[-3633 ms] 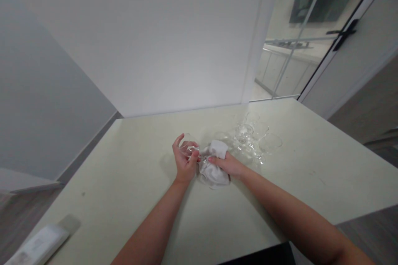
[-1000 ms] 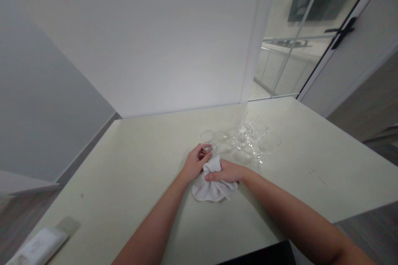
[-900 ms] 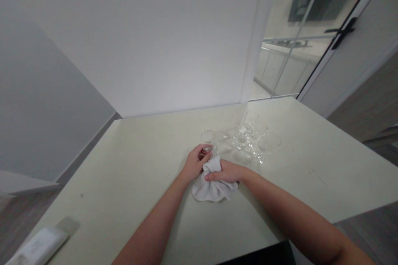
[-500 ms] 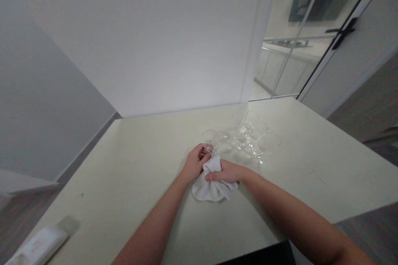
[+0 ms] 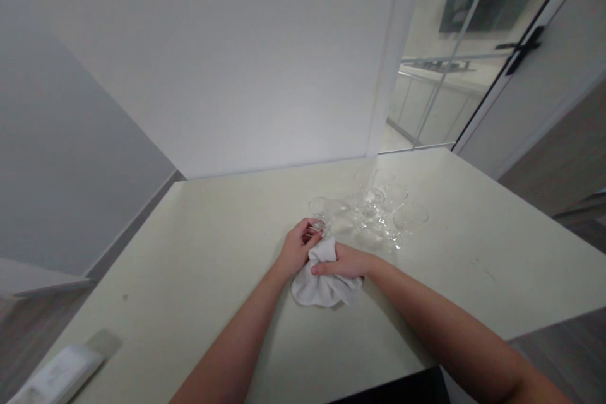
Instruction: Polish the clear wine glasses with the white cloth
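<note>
My left hand (image 5: 297,246) is curled around the base of a clear stemmed glass (image 5: 318,209) that stands just beyond my fingers. My right hand (image 5: 343,261) grips a crumpled white cloth (image 5: 322,283), pressed against the left hand over the pale table (image 5: 199,265). Part of the cloth hangs down onto the tabletop. Most of the glass's stem is hidden by my fingers and the cloth.
Several more clear glasses (image 5: 383,211) stand in a cluster to the right, behind my hands. A white flat pack (image 5: 57,374) lies at the near left corner of the table. A white wall rises behind the table, and a glass door (image 5: 454,57) is at the right.
Since the oldest frame my hands and the cloth have shifted right, and the glass has gone from cupped bowl-up in my left hand to held by its base. Over the last second nothing has visibly changed.
</note>
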Demonstrator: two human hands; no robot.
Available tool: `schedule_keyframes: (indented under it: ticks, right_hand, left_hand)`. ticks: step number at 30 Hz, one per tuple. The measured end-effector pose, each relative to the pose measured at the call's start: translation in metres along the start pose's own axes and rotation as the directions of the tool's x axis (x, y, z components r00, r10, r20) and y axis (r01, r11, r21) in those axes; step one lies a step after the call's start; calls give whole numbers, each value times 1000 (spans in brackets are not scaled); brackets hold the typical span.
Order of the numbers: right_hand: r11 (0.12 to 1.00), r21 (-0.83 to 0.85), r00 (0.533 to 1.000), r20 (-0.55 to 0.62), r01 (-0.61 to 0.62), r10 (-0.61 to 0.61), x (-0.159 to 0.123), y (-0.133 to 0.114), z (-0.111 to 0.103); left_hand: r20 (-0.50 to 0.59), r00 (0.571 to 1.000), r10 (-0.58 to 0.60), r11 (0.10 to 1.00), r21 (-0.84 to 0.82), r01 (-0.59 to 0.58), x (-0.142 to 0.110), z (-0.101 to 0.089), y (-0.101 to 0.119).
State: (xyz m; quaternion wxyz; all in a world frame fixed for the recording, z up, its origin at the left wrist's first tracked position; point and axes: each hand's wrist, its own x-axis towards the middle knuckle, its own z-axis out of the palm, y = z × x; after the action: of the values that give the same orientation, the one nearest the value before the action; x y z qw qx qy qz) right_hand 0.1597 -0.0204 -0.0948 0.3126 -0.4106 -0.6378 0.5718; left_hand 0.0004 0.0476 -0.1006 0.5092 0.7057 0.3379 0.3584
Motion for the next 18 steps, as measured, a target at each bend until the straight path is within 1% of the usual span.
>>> schedule_keyframes:
  ticks: [6, 9, 15, 18]
  right_hand:
    - [1000, -26, 1000, -1, 10, -10, 0, -3, 0]
    - [1000, -29, 1000, 6, 7, -7, -1, -5, 0]
    - [999, -15, 998, 31, 50, -50, 0, -3, 0]
    - [999, -15, 998, 36, 42, -41, 0, -2, 0]
  left_hand:
    - [-13, 1000, -9, 999, -32, 9, 0, 1, -1]
    - [-7, 1000, -15, 999, -28, 14, 0, 1, -1]
    - [-6, 1000, -14, 1000, -1, 14, 0, 0, -1]
    - [-9, 1000, -12, 1000, -6, 12, 0, 0, 0]
